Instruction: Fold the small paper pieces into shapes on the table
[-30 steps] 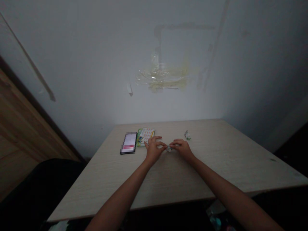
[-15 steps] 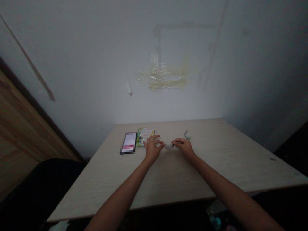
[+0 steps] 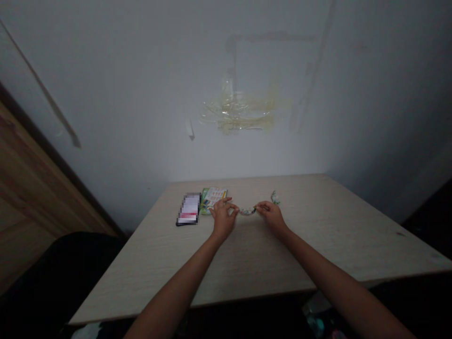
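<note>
Between my two hands hangs a short, thin strip with a speckled white, green and dark pattern (image 3: 247, 211), sagging in a shallow curve; its exact kind is too small to make out. My left hand (image 3: 223, 215) pinches one end between thumb and forefinger, its other fingers spread. The opposite end is pinched in the fingertips of my right hand (image 3: 271, 214). Just beyond the right hand lies a similar white-and-green patterned piece (image 3: 275, 198) on the table.
A phone (image 3: 189, 209) with a lit, blurred screen lies at the left of the light wooden table (image 3: 254, 263). Beside it is a green and white printed packet or leaflet (image 3: 213, 195), partly behind my left hand. The wall (image 3: 226, 155) stands along the table's back edge.
My hands have moved slightly apart, the left one leftward and the right one rightward. More of the patterned strip shows between them, in a wider curve.
</note>
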{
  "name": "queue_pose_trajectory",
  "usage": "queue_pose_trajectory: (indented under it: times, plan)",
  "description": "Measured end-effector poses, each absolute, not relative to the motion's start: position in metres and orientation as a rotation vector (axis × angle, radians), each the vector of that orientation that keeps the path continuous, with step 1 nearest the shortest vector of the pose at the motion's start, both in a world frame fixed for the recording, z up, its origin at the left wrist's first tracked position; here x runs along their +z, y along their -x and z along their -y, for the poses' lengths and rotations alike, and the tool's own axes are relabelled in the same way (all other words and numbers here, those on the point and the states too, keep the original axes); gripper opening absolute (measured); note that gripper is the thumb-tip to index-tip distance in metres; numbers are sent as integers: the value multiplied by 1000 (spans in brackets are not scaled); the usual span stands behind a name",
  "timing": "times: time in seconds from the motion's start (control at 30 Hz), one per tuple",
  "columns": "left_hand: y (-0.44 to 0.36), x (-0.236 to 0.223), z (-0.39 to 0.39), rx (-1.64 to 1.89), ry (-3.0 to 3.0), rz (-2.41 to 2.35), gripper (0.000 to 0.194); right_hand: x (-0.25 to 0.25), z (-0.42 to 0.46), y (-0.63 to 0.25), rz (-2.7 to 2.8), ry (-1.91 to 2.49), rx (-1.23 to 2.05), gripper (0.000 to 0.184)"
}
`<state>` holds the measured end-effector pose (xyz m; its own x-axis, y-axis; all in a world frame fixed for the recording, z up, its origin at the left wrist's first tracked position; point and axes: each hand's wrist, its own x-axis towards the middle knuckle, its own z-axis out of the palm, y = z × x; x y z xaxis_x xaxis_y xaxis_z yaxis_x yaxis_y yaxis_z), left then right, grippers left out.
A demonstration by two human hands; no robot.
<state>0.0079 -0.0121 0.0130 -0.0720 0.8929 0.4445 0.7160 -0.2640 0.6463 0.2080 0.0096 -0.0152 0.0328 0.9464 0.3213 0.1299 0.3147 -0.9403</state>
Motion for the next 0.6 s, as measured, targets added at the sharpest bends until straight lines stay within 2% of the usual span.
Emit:
queue_pose_trajectory:
  times: [0.6]
  plan:
    - [-8, 14, 13, 1300, -1963, -1727, 7, -17, -10, -208, 1282, 1076, 925, 33]
